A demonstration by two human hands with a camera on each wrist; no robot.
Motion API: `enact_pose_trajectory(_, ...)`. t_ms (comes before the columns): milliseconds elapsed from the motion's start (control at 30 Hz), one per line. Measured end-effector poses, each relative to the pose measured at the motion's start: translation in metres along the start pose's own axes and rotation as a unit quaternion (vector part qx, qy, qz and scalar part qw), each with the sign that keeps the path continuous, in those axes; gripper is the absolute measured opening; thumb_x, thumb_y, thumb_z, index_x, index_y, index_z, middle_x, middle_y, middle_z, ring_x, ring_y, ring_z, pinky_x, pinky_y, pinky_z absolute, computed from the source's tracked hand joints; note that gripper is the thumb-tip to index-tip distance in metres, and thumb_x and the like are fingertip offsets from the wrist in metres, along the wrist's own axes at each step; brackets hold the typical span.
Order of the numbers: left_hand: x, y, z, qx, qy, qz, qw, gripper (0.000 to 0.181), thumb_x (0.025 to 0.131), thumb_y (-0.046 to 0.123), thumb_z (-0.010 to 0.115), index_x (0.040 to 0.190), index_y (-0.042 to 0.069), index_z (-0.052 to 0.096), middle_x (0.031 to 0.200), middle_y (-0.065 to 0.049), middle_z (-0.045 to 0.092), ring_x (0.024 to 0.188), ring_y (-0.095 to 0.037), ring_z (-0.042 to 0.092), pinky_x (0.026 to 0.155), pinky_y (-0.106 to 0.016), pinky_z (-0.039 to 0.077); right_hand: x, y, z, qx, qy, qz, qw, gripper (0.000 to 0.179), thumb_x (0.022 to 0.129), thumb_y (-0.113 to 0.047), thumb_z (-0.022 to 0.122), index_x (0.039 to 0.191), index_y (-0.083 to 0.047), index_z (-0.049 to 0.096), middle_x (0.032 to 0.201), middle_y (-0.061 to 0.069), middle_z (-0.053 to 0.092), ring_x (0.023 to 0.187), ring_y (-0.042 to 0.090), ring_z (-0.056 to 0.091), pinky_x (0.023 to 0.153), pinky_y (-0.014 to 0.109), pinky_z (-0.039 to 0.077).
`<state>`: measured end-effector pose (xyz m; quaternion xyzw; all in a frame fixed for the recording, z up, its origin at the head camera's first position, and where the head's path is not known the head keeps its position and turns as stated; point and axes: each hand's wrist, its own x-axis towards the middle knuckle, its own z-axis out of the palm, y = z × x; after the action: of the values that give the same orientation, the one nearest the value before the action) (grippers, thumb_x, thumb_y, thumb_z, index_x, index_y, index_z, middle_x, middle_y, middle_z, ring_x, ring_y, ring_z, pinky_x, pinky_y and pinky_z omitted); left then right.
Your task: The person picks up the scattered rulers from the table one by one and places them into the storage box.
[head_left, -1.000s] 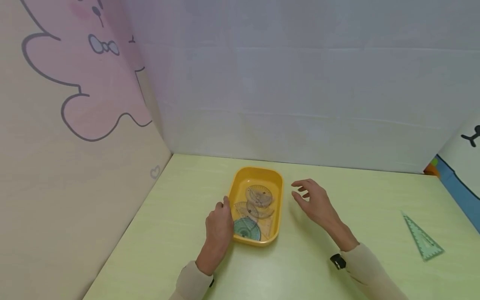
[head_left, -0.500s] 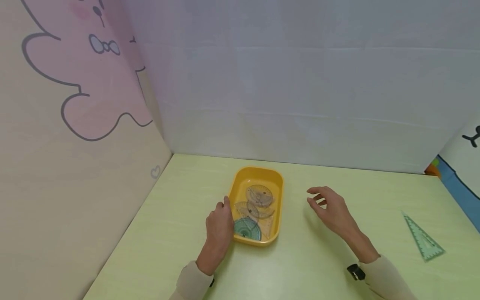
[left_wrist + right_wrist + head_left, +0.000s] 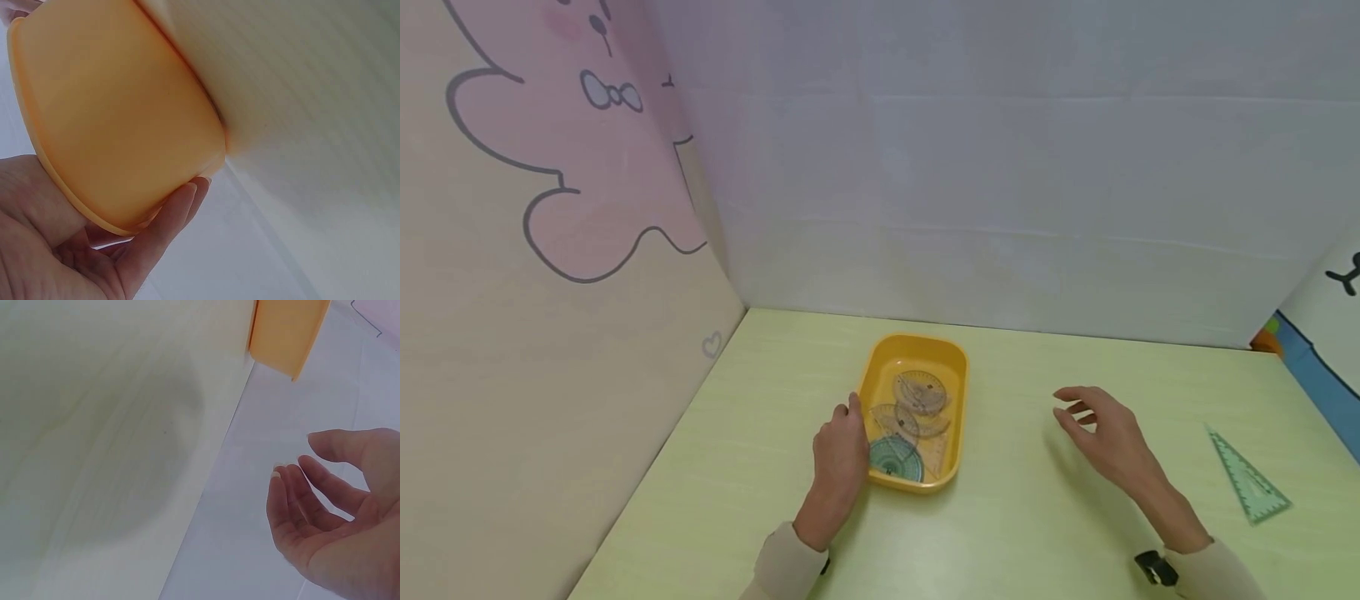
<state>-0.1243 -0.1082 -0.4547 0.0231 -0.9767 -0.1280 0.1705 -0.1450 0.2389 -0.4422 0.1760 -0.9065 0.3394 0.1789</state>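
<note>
A yellow plastic tray (image 3: 958,417) stands on the table. My left hand (image 3: 841,450) grips its left side; in the left wrist view the fingers (image 3: 165,231) press along the outer wall while part of the hand passes behind the rim. Inside lie several clear protractors (image 3: 921,390), a green-tinted protractor (image 3: 895,460) at the near end and a clear set square (image 3: 934,454), overlapping one another. To the right of the tray, my right hand (image 3: 1108,433) hovers above the table with loosely bent fingers and nothing between them. A green triangular set square (image 3: 1247,479) lies further right.
The pale yellow-green table (image 3: 1022,533) meets a grey-white back wall (image 3: 1000,208). On the left stands a wall (image 3: 617,350) with a pink cartoon figure. Another printed panel (image 3: 1326,375) borders the right side.
My right hand has moved right and slightly nearer, away from the tray toward the green set square. The left hand and the tray have stayed in place.
</note>
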Motion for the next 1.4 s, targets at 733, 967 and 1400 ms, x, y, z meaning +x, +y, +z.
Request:
enact_pose_trajectory(733, -0.001, -0.001, 0.001, 0.001, 0.033, 0.020, 0.9992, 0.038, 0.086, -0.006, 0.076, 0.122, -0.008, 0.064, 0.087, -0.019, 0.067, 0.057, -0.035, 0.066, 0.049, -0.042, 0.055, -0.034, 0.043, -0.041, -0.059, -0.024, 0.074, 0.9952, 0.029, 0.094, -0.009, 0.074, 0.119, 0.004, 0.068, 0.112, 0.023, 0.069, 0.092, 0.041, 0.066, 0.070, 0.021, 0.053)
enact_pose_trajectory(967, -0.001, -0.001, 0.000, 0.001, 0.029, 0.015, 0.9995, 0.037, 0.088, -0.006, 0.075, 0.123, -0.007, 0.065, 0.088, -0.019, 0.067, 0.058, -0.035, 0.066, 0.050, -0.043, 0.055, -0.044, 0.059, -0.055, -0.071, -0.051, 0.107, 0.9904, 0.032, 0.096, -0.012, 0.072, 0.121, 0.007, 0.066, 0.115, 0.030, 0.066, 0.093, 0.043, 0.066, 0.067, 0.024, 0.054)
enact_pose_trajectory(1400, -0.001, 0.000, -0.001, 0.001, 0.012, 0.006, 0.9999, 0.036, 0.090, -0.004, 0.074, 0.124, -0.006, 0.064, 0.088, -0.018, 0.067, 0.060, -0.034, 0.067, 0.052, -0.042, 0.056, -0.063, 0.085, -0.077, -0.106, -0.069, 0.151, 0.9804, 0.037, 0.097, -0.015, 0.071, 0.121, 0.012, 0.062, 0.118, 0.037, 0.061, 0.094, 0.048, 0.065, 0.068, 0.035, 0.056)
